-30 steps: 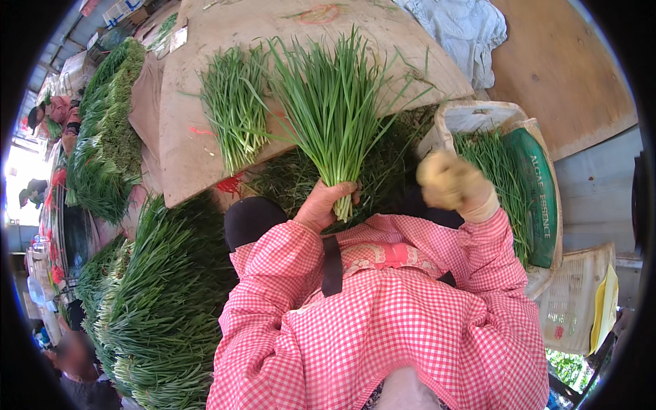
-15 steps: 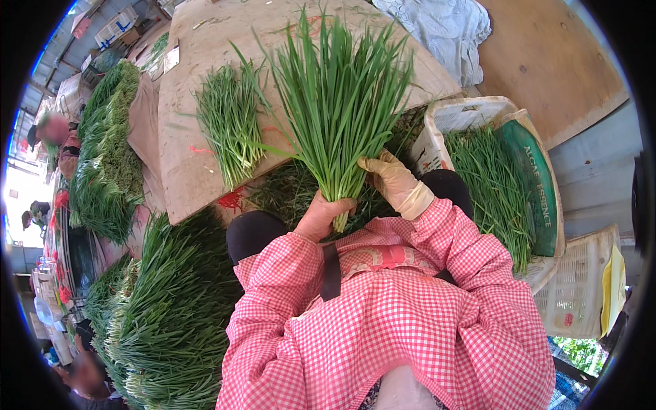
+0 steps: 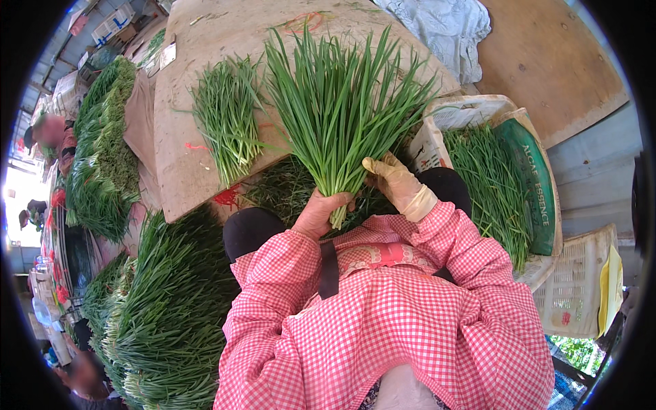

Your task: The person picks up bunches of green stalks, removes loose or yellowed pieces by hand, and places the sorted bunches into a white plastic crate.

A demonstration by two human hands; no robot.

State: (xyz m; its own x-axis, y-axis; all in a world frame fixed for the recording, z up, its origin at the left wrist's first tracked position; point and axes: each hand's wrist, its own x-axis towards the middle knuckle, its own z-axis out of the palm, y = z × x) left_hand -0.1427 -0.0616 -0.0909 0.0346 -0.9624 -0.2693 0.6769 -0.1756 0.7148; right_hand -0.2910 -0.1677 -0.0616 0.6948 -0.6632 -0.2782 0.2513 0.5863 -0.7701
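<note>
My bare left hand [image 3: 318,213] is wrapped round the lower stems of a fanned bunch of garlic chives [image 3: 345,113], its cut ends poking out below my fist. The long green leaves spread upward over the table edge. Against the right side of the bunch, near the stems, is my right hand [image 3: 398,183] in a yellowish rubber glove. Its fingers are bent together, and what lies between them is hidden by the glove and leaves. A smaller bunch of chives [image 3: 229,116] lies on the wooden table [image 3: 179,154] to the left, its pale ends pointing toward me.
A large heap of chives [image 3: 167,321] stands at my left, with another pile [image 3: 102,143] beyond it. On my right, a white plastic crate [image 3: 471,113] holds more chives and a green sack [image 3: 525,184]. Loose greens [image 3: 283,188] lie below the table edge. Other people are at far left.
The bunch has tipped slightly toward me and its leaves fan out wider to the right. Both hands stay in nearly the same place on it.
</note>
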